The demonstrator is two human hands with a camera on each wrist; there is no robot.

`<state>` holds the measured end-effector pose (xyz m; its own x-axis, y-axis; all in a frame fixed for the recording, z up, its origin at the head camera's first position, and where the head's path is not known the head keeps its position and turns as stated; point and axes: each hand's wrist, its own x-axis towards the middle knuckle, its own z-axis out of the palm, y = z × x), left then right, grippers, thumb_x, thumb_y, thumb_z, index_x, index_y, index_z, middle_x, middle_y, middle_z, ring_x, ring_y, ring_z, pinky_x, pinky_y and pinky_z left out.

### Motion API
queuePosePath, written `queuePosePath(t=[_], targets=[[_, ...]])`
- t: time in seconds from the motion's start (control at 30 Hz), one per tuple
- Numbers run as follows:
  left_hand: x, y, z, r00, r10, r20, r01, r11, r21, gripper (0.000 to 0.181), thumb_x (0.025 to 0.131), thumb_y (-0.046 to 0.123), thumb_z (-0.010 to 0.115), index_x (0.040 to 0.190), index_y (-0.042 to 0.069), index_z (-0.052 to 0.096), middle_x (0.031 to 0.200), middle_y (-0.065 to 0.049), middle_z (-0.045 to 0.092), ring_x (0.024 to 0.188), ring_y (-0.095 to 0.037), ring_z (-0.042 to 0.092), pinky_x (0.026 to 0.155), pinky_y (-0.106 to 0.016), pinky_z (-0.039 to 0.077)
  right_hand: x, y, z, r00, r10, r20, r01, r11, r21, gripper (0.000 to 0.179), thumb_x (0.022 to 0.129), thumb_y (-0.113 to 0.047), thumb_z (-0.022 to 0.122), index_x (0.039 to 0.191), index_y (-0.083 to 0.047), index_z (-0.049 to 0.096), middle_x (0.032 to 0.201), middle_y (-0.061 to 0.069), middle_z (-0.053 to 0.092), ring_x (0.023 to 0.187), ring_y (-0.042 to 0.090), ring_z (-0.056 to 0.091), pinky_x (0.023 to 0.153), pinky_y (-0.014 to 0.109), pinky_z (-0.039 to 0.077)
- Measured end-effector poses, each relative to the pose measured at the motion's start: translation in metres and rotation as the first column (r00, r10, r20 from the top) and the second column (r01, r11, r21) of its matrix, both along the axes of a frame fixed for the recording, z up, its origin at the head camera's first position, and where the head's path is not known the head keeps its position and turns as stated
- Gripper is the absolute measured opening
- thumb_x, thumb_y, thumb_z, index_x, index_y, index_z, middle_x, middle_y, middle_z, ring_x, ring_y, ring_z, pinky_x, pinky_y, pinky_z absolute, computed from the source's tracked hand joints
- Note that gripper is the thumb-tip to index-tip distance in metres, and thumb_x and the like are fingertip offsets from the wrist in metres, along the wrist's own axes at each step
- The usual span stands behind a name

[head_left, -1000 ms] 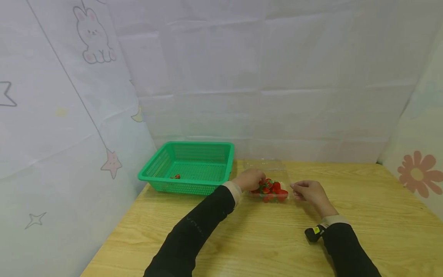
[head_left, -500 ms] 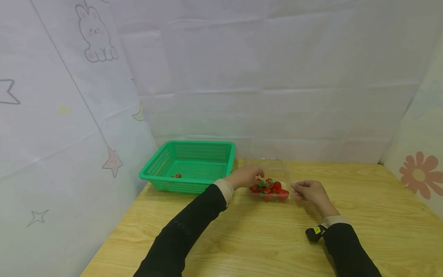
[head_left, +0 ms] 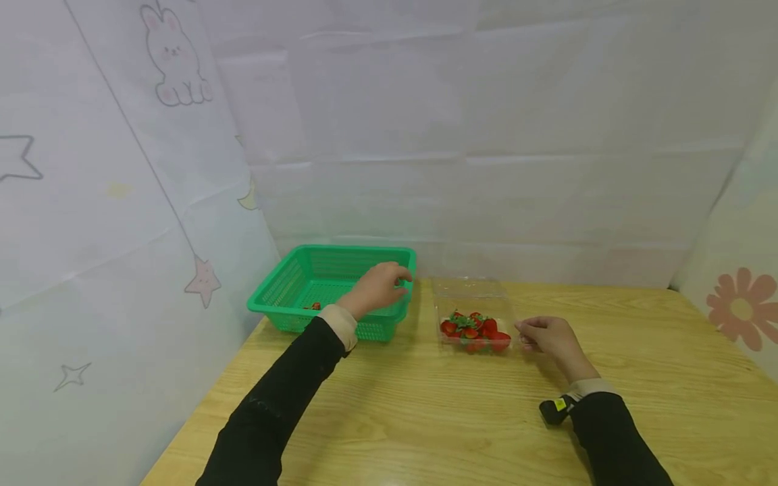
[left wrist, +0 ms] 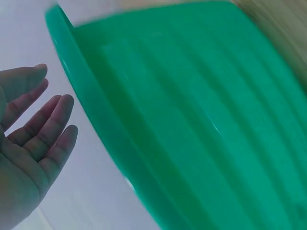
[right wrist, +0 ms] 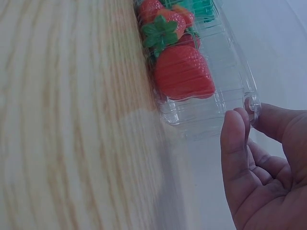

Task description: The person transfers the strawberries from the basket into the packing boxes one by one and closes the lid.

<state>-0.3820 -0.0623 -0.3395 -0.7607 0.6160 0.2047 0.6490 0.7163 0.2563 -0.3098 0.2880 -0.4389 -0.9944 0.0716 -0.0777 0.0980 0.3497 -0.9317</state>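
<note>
My left hand (head_left: 375, 290) is over the right side of the green basket (head_left: 331, 317) in the head view. In the left wrist view its fingers (left wrist: 50, 127) are loosely bent with nothing between them, just outside the basket's rim. My right hand (head_left: 550, 341) pinches the edge of a clear plastic clamshell box (head_left: 439, 324) at its right side. The right wrist view has thumb and fingertips at the box's corner rim. Several red strawberries (right wrist: 182, 72) with green leaves lie in the box, whose lid (head_left: 468, 289) stands open at the back.
A small reddish thing (head_left: 315, 306) lies in the basket near its front left. Both containers stand on a wooden table (head_left: 413, 418). A pale printed sheet (head_left: 462, 169) hangs behind, with similar sheets at the left and right. A black wrist camera (head_left: 553, 410) sits on the right wrist.
My left hand has drawn back from the strawberries, up and leftward to the basket. The right hand still holds the box's edge. The view has shifted slightly.
</note>
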Motion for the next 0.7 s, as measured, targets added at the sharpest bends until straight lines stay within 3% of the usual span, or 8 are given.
queuePosePath(t=[0.17, 0.37, 0.53, 0.63, 0.7], targets=[[-0.009, -0.037, -0.005, 0.995, 0.099, 0.004, -0.099, 0.994, 0.05, 0.028, 0.091, 0.013, 0.07, 0.119, 0.008, 0.068, 0.118, -0.009, 0.063, 0.1, -0.024, 0.062, 0.081, -0.033, 0.051, 0.0, 0.002, 0.0, 1.0, -0.002, 0.003, 0.002, 1.0, 0.008, 0.045, 0.099, -0.025, 0.061, 0.123, 0.013, 0.055, 0.1, 0.019, 0.066, 0.081, 0.021, 0.067, 0.07, 0.033, 0.057], [-0.021, -0.081, -0.014, 0.977, 0.21, 0.047, -0.214, 0.973, 0.085, 0.028, 0.092, 0.012, 0.069, 0.119, 0.005, 0.067, 0.118, -0.014, 0.063, 0.099, -0.027, 0.062, 0.08, -0.039, 0.053, 0.001, 0.003, -0.001, 1.0, -0.004, -0.001, 0.004, 1.0, 0.002, 0.045, 0.098, -0.024, 0.061, 0.122, 0.014, 0.055, 0.097, 0.019, 0.066, 0.079, 0.021, 0.067, 0.069, 0.033, 0.058], [-0.028, -0.114, -0.021, 0.949, 0.286, 0.134, -0.295, 0.954, 0.05, 0.031, 0.095, 0.012, 0.065, 0.123, 0.001, 0.064, 0.122, -0.021, 0.059, 0.08, -0.036, 0.065, 0.07, -0.039, 0.053, 0.002, 0.003, -0.002, 1.0, -0.001, -0.009, 0.001, 1.0, 0.007, 0.045, 0.099, -0.024, 0.061, 0.122, 0.014, 0.055, 0.096, 0.018, 0.066, 0.08, 0.022, 0.067, 0.069, 0.033, 0.058], [-0.029, -0.128, -0.024, 0.927, 0.319, 0.197, -0.33, 0.944, 0.026, 0.033, 0.096, 0.012, 0.064, 0.125, -0.003, 0.061, 0.122, -0.024, 0.057, 0.067, -0.036, 0.066, 0.066, -0.039, 0.053, 0.003, 0.003, -0.001, 1.0, -0.001, -0.013, 0.001, 1.0, 0.01, 0.044, 0.099, -0.022, 0.06, 0.122, 0.014, 0.055, 0.096, 0.017, 0.067, 0.08, 0.022, 0.067, 0.069, 0.033, 0.057], [-0.031, -0.136, -0.026, 0.921, 0.33, 0.209, -0.34, 0.94, 0.012, 0.033, 0.095, 0.011, 0.064, 0.124, -0.005, 0.061, 0.117, -0.025, 0.059, 0.068, -0.031, 0.066, 0.069, -0.039, 0.052, 0.003, 0.003, -0.001, 1.0, -0.002, -0.013, 0.002, 1.0, 0.007, 0.043, 0.099, -0.022, 0.06, 0.123, 0.014, 0.054, 0.096, 0.017, 0.067, 0.08, 0.022, 0.067, 0.069, 0.033, 0.058]])
